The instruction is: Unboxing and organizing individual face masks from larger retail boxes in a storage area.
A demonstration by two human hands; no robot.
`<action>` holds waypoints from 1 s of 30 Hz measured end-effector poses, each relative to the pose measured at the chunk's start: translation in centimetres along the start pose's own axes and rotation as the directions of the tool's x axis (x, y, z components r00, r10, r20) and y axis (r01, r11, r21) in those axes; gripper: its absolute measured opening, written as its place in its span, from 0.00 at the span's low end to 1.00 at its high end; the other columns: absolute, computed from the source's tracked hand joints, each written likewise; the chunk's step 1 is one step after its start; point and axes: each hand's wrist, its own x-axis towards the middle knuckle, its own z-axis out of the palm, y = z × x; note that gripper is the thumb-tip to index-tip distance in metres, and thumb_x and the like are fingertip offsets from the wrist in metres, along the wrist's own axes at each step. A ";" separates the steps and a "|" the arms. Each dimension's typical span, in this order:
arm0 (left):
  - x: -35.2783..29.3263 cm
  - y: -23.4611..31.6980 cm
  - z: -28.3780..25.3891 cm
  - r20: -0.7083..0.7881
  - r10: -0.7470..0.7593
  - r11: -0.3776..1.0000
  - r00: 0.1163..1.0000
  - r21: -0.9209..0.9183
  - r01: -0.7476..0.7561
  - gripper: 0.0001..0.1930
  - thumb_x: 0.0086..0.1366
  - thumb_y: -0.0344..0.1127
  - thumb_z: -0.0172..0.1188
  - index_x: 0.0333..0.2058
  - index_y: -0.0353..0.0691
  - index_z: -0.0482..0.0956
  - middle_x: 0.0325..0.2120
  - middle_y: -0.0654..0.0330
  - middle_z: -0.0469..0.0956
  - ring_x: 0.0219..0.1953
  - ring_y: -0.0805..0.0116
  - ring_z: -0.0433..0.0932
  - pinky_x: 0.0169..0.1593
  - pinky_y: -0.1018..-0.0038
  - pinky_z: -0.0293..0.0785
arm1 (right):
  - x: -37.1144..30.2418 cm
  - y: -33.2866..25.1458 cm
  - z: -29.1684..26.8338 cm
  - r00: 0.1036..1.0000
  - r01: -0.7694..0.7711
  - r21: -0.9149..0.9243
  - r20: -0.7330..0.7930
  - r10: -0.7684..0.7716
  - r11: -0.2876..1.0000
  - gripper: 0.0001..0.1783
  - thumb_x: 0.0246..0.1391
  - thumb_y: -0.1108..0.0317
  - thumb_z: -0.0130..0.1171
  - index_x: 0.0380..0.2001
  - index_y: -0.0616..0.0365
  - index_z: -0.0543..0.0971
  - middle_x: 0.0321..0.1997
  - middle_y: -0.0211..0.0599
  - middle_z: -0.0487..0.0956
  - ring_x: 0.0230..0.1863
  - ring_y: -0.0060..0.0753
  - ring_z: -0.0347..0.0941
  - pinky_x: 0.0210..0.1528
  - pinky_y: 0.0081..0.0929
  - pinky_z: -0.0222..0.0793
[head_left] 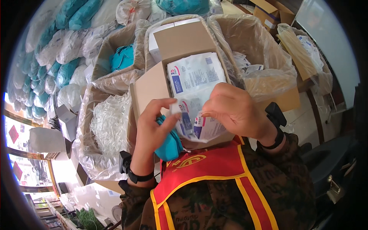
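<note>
A worker's right grip (pixel 232 111) is pinched tight on a clear plastic bag (pixel 186 120) — the left grip (pixel 152 124), thumb and forefinger parted, meets its opposite side, though whether it has hold cannot be told. The bag sits over printed white packaging (pixel 197 74) in an open cardboard box (pixel 184 40), a teal bundle (pixel 168 147) just below the left fingers. Left of the box, white strands (pixel 111 124) fill a plastic-lined carton (pixel 84 132)

left hand (pixel 154 124), right hand (pixel 232 111) | pinching plastic pouch (pixel 186 119) | over carton (pixel 150 87)
</note>
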 end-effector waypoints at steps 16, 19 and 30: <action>-1.0 3.0 -1.0 0.435 -0.035 0.901 0.900 -0.375 0.216 0.16 0.54 0.22 0.60 0.43 0.32 0.79 0.34 0.60 0.81 0.37 0.75 0.77 0.43 0.77 0.74 | -0.3 -1.0 1.6 0.992 0.123 -0.057 0.029 -0.121 0.991 0.09 0.39 0.79 0.63 0.28 0.57 0.78 0.26 0.34 0.70 0.28 0.39 0.69 0.29 0.30 0.66; -1.0 1.9 -0.3 0.447 0.045 0.909 0.893 -0.389 0.149 0.15 0.54 0.23 0.60 0.43 0.33 0.79 0.33 0.60 0.81 0.37 0.74 0.77 0.43 0.76 0.73 | -0.5 -1.3 2.0 0.989 0.136 -0.058 0.060 -0.132 0.989 0.10 0.38 0.79 0.63 0.28 0.57 0.78 0.27 0.34 0.70 0.28 0.39 0.68 0.29 0.30 0.66; -3.0 -0.7 -3.3 0.022 -0.263 0.868 0.964 -0.431 0.247 0.07 0.57 0.27 0.61 0.36 0.36 0.79 0.27 0.64 0.78 0.26 0.80 0.72 0.30 0.81 0.69 | -0.1 -0.3 -1.4 0.997 0.062 -0.209 -0.029 -0.069 0.976 0.06 0.46 0.73 0.60 0.26 0.57 0.72 0.27 0.37 0.68 0.30 0.40 0.70 0.32 0.31 0.67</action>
